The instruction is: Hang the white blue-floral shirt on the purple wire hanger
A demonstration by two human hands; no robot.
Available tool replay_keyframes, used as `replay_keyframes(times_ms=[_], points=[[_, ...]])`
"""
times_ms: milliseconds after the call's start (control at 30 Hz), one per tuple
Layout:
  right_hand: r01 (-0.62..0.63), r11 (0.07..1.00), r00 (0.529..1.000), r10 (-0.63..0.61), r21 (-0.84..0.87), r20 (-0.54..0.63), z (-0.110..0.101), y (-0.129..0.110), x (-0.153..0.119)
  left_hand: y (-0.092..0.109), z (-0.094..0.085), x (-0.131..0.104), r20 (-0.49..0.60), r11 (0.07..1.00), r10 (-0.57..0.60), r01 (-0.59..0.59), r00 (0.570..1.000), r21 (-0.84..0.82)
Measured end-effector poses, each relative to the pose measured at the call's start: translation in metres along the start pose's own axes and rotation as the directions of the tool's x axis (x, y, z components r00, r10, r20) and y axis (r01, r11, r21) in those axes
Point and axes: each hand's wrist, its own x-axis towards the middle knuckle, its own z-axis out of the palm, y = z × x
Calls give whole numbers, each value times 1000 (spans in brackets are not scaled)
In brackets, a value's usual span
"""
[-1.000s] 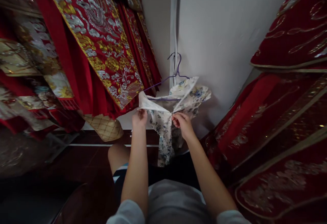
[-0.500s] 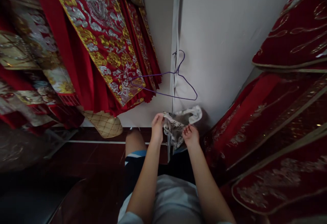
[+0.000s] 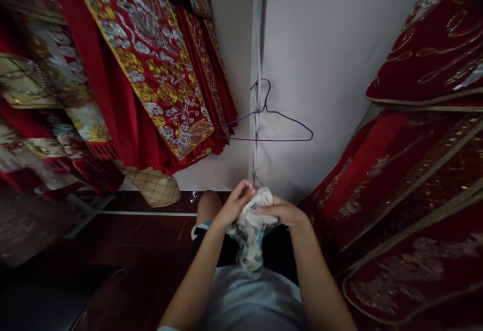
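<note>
A small patterned cloth, whitish with blue-green and dark marks, hangs bunched between my hands over my lap. Its upper left part is pinched by my left hand. My right hand grips the top right side, thumb lying across the front of the fabric. Above them a thin purple wire hanger hangs with nothing on it, its hook at a white strap that runs down the wall.
Red garments with gold and silver embroidery hang at the left. More red embroidered garments fill the right side. A white metal rack bar runs low above the dark red floor.
The cloth, earlier spread between my hands, is now bunched and hangs lower toward me. My hands have come closer together. The hanger has swung round to face more squarely.
</note>
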Motion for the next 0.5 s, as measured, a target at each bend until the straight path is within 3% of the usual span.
replay_keyframes(times_ms=[100, 233, 300, 367, 500], points=[[-36, 999, 999, 36, -26, 10, -9, -27, -3, -19, -18, -29, 149, 989, -149, 146, 978, 28], [63, 993, 970, -85, -100, -230, -22, -72, 16, -26, -52, -50, 190, 904, -229, 136, 955, 404], [132, 970, 942, -187, -207, -279, -27, -90, 36, -22, -71, -50, 114, 789, -174, 69, 978, 610], [214, 899, 916, -321, -383, -241, -29, -101, 64, -16, -87, -45, 43, 683, -59, 9, 997, 730], [358, 627, 789, -599, -691, -135, -28, -96, 130, -8, -111, -38, 9, 607, 118, -79, 993, 791]])
